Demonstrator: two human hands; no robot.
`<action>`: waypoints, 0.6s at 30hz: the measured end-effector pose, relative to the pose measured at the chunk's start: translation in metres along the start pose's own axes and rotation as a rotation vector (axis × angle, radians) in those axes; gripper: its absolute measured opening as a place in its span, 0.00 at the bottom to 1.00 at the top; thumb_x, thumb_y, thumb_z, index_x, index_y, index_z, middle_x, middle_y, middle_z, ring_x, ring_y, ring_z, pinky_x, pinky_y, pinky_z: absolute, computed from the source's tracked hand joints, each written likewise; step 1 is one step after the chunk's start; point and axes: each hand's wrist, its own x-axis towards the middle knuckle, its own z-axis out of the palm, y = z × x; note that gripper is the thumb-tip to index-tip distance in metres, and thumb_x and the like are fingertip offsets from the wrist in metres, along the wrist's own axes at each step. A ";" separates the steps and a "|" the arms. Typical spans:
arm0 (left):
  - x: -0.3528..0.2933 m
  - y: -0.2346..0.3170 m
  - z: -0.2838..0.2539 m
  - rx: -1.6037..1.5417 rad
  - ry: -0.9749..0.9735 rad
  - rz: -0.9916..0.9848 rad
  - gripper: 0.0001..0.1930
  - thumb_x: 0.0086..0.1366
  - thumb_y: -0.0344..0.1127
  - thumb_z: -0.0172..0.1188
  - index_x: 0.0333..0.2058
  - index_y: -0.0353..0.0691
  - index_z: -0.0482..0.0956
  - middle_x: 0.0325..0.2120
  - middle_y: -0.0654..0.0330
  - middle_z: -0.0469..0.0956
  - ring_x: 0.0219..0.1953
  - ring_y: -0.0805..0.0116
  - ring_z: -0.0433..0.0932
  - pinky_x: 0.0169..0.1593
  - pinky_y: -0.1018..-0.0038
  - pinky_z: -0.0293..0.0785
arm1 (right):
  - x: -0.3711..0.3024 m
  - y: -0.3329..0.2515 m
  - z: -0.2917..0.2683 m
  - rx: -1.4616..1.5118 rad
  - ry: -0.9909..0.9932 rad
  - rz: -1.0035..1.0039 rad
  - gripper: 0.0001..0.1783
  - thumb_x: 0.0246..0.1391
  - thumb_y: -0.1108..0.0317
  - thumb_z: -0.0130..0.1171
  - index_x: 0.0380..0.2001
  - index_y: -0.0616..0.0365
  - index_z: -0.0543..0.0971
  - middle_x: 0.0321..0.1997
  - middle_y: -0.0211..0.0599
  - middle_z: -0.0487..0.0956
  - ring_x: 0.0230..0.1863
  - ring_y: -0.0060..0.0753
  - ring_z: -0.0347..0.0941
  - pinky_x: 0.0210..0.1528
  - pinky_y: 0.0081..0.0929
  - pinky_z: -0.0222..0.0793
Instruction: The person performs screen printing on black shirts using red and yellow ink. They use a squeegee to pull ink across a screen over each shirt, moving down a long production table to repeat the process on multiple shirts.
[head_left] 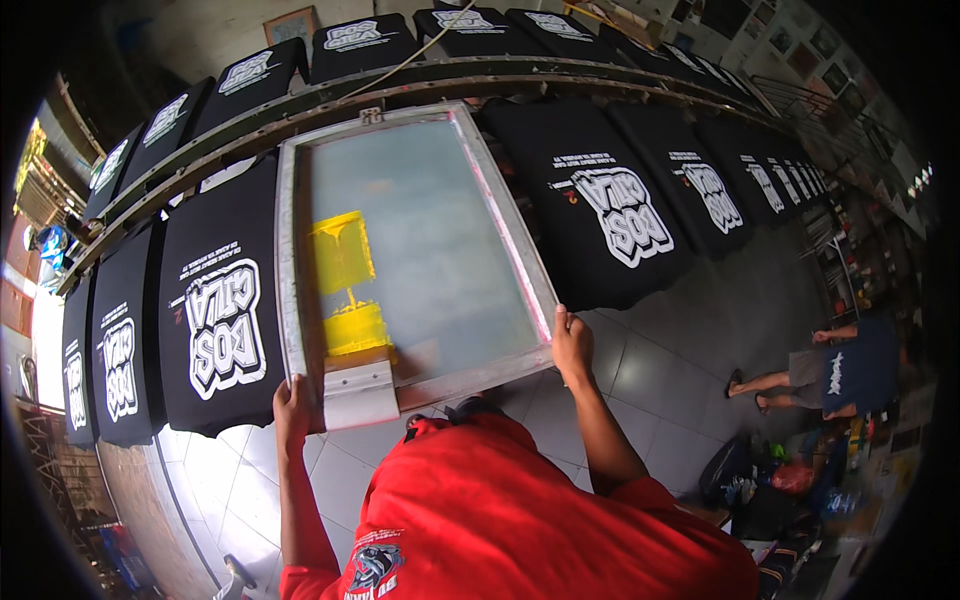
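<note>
Both my hands hold a large screen-printing frame in front of me, slightly tilted. My left hand grips its near left corner and my right hand its near right corner, fingers wrapped round the edge. Grey mesh fills the frame, with a patch of yellow ink on its left part. A squeegee with a pale, wide handle lies at the frame's near left end, against the yellow ink. Whatever lies under the frame is hidden.
Black T-shirts with white prints lie in a row to both sides of the frame. Another row of printed shirts stands beyond a long rail. At the right a person is on the tiled floor, near piled bags.
</note>
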 end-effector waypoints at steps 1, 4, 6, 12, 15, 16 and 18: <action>0.002 0.007 -0.001 0.001 -0.011 -0.010 0.19 0.70 0.45 0.50 0.31 0.31 0.74 0.18 0.67 0.68 0.22 0.81 0.61 0.23 0.76 0.59 | 0.001 -0.001 -0.001 -0.016 0.001 0.010 0.35 0.64 0.44 0.40 0.34 0.71 0.80 0.34 0.63 0.79 0.41 0.62 0.76 0.43 0.47 0.69; 0.004 0.004 0.005 0.026 0.004 0.032 0.19 0.70 0.43 0.50 0.32 0.29 0.76 0.20 0.62 0.73 0.23 0.78 0.66 0.25 0.74 0.65 | 0.009 0.006 0.002 -0.030 0.028 0.013 0.35 0.64 0.44 0.40 0.35 0.71 0.80 0.35 0.61 0.80 0.41 0.61 0.76 0.44 0.46 0.69; 0.007 -0.006 0.010 0.005 0.020 0.056 0.18 0.70 0.42 0.51 0.32 0.29 0.76 0.20 0.61 0.74 0.23 0.77 0.67 0.26 0.73 0.66 | 0.013 0.007 0.002 -0.026 0.044 -0.016 0.34 0.64 0.45 0.40 0.31 0.70 0.80 0.33 0.61 0.79 0.40 0.62 0.76 0.42 0.47 0.69; 0.004 0.002 0.016 0.045 0.022 0.021 0.18 0.68 0.43 0.52 0.29 0.30 0.75 0.17 0.60 0.72 0.22 0.76 0.67 0.26 0.71 0.66 | 0.018 0.009 0.001 -0.015 0.085 -0.038 0.35 0.65 0.46 0.39 0.26 0.70 0.78 0.28 0.61 0.78 0.35 0.64 0.75 0.37 0.48 0.66; 0.001 0.009 0.019 0.070 0.023 0.024 0.18 0.68 0.43 0.53 0.29 0.29 0.75 0.18 0.58 0.74 0.22 0.74 0.69 0.26 0.70 0.67 | 0.021 0.008 -0.001 -0.009 0.080 -0.026 0.35 0.65 0.45 0.39 0.26 0.70 0.78 0.28 0.61 0.78 0.35 0.64 0.74 0.37 0.48 0.66; 0.002 0.006 0.021 0.067 0.021 0.038 0.18 0.68 0.43 0.53 0.30 0.29 0.75 0.18 0.57 0.75 0.22 0.74 0.69 0.27 0.69 0.67 | 0.023 0.007 -0.002 -0.001 0.055 -0.010 0.35 0.64 0.45 0.39 0.27 0.70 0.78 0.29 0.61 0.78 0.36 0.64 0.74 0.38 0.48 0.66; 0.003 0.001 0.024 0.050 0.011 0.039 0.18 0.68 0.43 0.53 0.32 0.28 0.76 0.20 0.54 0.77 0.24 0.72 0.72 0.29 0.68 0.69 | 0.025 0.006 -0.003 0.012 0.067 -0.006 0.35 0.64 0.44 0.39 0.28 0.70 0.79 0.30 0.62 0.78 0.37 0.64 0.75 0.38 0.48 0.66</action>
